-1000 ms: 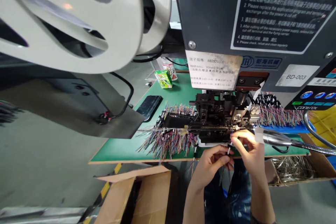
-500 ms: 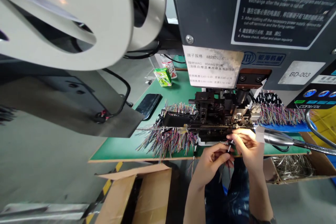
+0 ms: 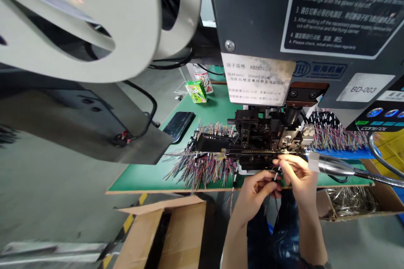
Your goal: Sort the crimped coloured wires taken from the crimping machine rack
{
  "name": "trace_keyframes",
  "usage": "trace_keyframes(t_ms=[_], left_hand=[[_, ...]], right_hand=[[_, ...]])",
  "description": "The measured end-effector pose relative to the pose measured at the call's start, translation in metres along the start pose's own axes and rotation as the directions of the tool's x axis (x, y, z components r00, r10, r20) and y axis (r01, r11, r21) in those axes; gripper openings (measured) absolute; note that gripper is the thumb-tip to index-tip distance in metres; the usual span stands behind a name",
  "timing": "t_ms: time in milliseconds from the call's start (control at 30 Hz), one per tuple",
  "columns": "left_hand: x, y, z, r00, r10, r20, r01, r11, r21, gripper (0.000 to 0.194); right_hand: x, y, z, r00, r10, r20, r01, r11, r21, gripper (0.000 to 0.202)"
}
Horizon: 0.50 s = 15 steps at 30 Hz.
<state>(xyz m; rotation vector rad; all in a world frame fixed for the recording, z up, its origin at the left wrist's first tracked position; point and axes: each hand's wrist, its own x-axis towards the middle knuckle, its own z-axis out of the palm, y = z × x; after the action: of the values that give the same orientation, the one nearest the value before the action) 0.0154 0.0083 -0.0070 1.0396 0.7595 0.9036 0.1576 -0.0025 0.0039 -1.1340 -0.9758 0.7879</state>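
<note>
In front of the terminal crimping machine point(image 3: 252, 134) my two hands are close together. My left hand point(image 3: 260, 189) pinches a thin wire bundle point(image 3: 277, 175) with a white sleeve on it, and its dark loose ends hang below the fingers. My right hand point(image 3: 295, 170) is higher, right at the machine's front edge, with thumb and forefinger pressed together near the upper end of the same bundle. The wire tips between those fingers are too small to make out. A metal lamp head point(image 3: 331, 164) shines from the right, beside my right hand.
Many coloured wire bundles point(image 3: 205, 168) lie on the green table point(image 3: 139, 178) left of the machine; more wires point(image 3: 337, 134) are in a blue tray on the right. A phone point(image 3: 179, 127) and green carton point(image 3: 196, 91) are behind. Cardboard boxes point(image 3: 183, 231) stand below the edge.
The camera view has shifted very slightly. Both hands keep nearly the same place and grip on the wire bundle.
</note>
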Motion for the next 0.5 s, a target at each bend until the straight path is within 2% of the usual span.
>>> trace_keyframes(t_ms=[500], left_hand=[[-0.0006,0.0024,0.0001,1.000,-0.003,-0.011,0.004,0.999,0.035,0.032]], right_hand=[[0.0020,0.0032,0.0021,1.000,0.005,-0.013,-0.005,1.000,0.017,0.014]])
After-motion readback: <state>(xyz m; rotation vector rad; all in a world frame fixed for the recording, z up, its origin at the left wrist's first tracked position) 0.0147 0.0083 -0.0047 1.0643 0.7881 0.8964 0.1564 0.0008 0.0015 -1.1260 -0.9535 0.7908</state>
